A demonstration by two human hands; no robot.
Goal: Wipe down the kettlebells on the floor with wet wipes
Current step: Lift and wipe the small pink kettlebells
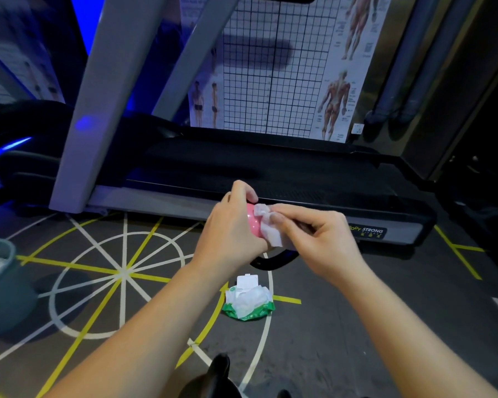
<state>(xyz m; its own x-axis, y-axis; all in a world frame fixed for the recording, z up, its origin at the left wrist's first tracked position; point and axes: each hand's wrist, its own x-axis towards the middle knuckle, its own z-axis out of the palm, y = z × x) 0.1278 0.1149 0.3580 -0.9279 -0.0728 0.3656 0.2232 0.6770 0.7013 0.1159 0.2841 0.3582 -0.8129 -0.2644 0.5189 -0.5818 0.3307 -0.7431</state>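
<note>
The left hand (230, 225) is gripping the kettlebell (253, 222), fingers curled round its smooth, likely heavy, slippery body. The right hand (314, 237) is pinching a limp wipe (270, 228) against it. The handle (273, 261) is probably offering the surer hold.

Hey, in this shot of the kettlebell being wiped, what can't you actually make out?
Head view:
Pink kettlebell: mostly hidden by the left hand gripping it and the wipe held by the right hand.
Teal bin: cut off by the left edge, contents blurred.
Dark object at the bottom edge: cut off, too dark to identify.
Wipes pack: print too small to read.
</note>
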